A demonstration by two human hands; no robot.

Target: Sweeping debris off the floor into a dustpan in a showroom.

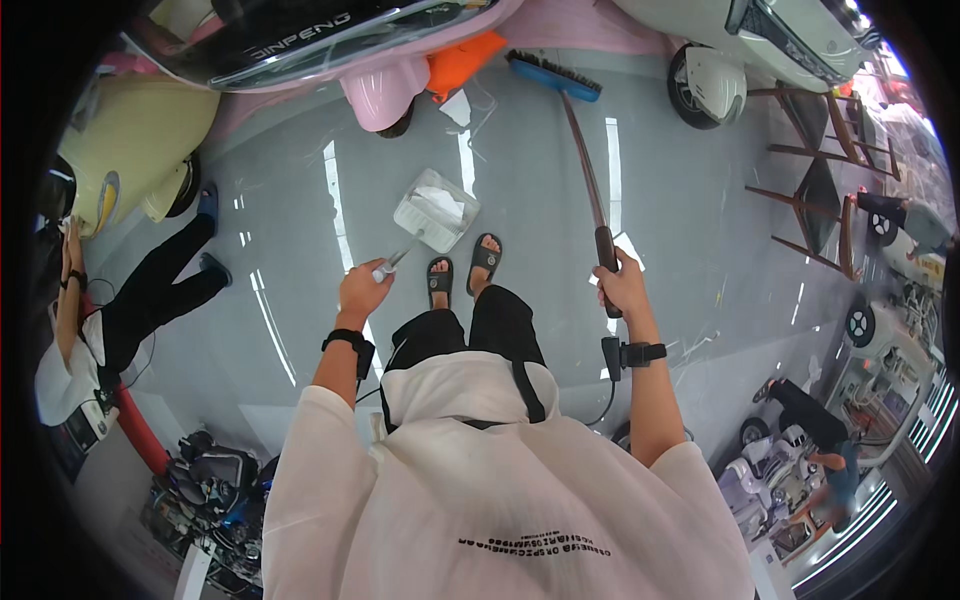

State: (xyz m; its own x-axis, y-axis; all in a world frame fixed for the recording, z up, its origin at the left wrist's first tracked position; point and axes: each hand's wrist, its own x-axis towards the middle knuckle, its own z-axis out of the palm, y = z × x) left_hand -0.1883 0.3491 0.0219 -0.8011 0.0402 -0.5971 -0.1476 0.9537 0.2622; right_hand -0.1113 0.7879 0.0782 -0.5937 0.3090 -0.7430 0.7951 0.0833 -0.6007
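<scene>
My left hand [364,289] grips the handle of a whitish long-handled dustpan [415,219], its pan low before my sandals. White scraps [439,204] that look like paper lie in the pan. In my right hand [626,286] is the dark grip of a push broom [583,154] with a brown pole. Its blue head [551,77] with dark bristles reaches far out over the grey floor, near the pink vehicle. Left of the broom head, an orange bag or sheet [463,61] and a white scrap [456,109] lie beside a pink wheel cover [381,94].
Small vehicles, one pink [480,22], one pale yellow [139,124] and one white [709,82], border the glossy floor [525,172]. Wooden-framed chairs [814,199] stand at right. One person [150,292] crouches by the yellow vehicle; others [814,416] are at right. Motorbikes [217,487] stand behind left.
</scene>
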